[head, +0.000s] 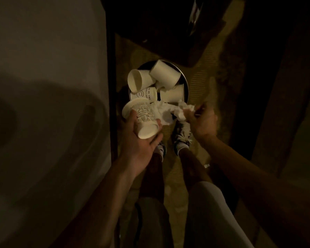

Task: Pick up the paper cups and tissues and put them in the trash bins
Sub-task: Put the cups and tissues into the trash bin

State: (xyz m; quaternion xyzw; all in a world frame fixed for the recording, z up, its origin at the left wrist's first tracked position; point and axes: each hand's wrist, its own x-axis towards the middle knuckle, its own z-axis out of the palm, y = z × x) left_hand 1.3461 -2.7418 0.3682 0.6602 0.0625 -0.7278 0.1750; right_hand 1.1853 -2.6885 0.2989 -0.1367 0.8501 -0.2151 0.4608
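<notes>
Left hand [141,140] cradles patterned cup [143,119] on its side, thumb over it, at trash bin [187,86] rim. Right hand [202,122] grips crumpled tissue [182,111] just beside (bin heaped with plain cups [165,74]).

Dim, yellowish light. Pale surface [43,68], shadowed, with a dark edge strip [111,68] along its right side. Right of it, ribbed olive carpet [204,72]. Farther right, a dark panel [276,86].
</notes>
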